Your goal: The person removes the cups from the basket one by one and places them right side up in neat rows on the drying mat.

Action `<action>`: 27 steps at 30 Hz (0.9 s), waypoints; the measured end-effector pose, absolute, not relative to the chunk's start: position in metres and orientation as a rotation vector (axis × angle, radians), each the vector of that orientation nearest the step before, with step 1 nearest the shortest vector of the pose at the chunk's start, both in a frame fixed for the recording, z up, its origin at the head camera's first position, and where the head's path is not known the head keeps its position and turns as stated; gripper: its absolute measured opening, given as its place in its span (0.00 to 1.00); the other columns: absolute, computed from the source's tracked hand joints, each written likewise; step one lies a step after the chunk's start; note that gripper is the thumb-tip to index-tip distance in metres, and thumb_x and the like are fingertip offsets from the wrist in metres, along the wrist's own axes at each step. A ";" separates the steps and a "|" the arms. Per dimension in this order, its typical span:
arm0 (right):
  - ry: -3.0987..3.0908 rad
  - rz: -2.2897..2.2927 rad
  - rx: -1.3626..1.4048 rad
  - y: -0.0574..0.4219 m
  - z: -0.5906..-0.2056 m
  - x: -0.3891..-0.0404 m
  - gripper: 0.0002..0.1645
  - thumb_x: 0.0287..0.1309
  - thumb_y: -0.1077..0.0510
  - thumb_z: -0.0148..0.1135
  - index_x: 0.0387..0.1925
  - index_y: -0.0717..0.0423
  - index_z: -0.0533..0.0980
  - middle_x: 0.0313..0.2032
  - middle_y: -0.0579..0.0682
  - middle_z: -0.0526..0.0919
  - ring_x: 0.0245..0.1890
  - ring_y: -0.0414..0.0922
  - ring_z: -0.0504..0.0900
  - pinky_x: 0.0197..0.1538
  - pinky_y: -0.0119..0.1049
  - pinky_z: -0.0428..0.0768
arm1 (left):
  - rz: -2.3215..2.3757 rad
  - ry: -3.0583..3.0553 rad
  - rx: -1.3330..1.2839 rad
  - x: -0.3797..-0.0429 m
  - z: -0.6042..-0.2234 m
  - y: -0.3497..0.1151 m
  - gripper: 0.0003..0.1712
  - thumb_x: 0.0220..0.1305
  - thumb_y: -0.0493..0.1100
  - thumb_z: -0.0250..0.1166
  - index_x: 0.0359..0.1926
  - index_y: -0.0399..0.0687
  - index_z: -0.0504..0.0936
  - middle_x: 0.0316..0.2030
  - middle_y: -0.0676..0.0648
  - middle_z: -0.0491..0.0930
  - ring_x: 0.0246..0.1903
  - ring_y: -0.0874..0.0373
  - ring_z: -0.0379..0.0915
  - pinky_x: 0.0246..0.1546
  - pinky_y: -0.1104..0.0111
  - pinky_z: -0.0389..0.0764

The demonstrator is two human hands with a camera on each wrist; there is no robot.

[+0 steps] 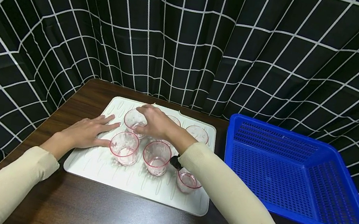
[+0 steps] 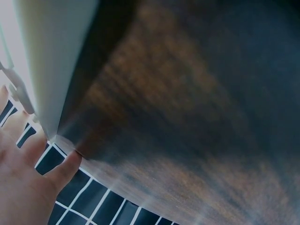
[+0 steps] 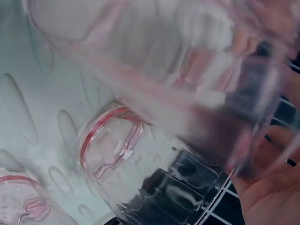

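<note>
On a white ridged tray (image 1: 109,171) stand several clear drinking glasses with pink rims, in two rows. My right hand (image 1: 156,122) reaches over the tray to the back-left glass (image 1: 131,119), thumb and fingers around its right side at the rim. The left hand (image 1: 88,132) lies with spread fingers on the tray's left side, its thumb close to the front-left glass (image 1: 124,144). Beside it stands the front-middle glass (image 1: 156,155). My right forearm partly covers the front-right glass (image 1: 187,182). In the right wrist view, a blurred clear glass (image 3: 140,51) fills the upper part.
A blue perforated plastic basket (image 1: 270,163) sits right of the tray. Both stand on a dark wood table (image 1: 106,210). Behind hangs a black curtain (image 1: 189,50) with a white grid. A small black device (image 1: 176,162) is at the right wrist.
</note>
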State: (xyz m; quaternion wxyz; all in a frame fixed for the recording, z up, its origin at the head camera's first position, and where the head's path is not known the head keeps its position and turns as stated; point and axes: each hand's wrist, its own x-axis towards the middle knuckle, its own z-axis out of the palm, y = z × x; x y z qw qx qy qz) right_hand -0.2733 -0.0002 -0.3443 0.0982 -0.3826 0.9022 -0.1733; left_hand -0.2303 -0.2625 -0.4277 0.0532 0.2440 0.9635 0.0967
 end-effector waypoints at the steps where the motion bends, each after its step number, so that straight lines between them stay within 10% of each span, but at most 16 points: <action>1: 2.665 -0.511 -1.119 0.000 -0.344 -0.273 0.41 0.62 0.51 0.68 0.70 0.64 0.64 0.69 0.61 0.67 0.69 0.53 0.68 0.69 0.41 0.67 | 0.298 2.928 0.745 -0.230 -0.428 -0.262 0.42 0.65 0.66 0.61 0.73 0.52 0.66 0.74 0.36 0.56 0.71 0.31 0.53 0.59 0.30 0.60; 27: 2.797 -0.620 -1.028 0.077 -0.260 -0.260 0.45 0.66 0.44 0.62 0.75 0.59 0.57 0.74 0.55 0.61 0.72 0.48 0.63 0.73 0.42 0.59 | 0.303 2.789 0.642 -0.241 -0.408 -0.254 0.46 0.64 0.70 0.59 0.75 0.50 0.63 0.75 0.33 0.54 0.71 0.30 0.52 0.61 0.33 0.61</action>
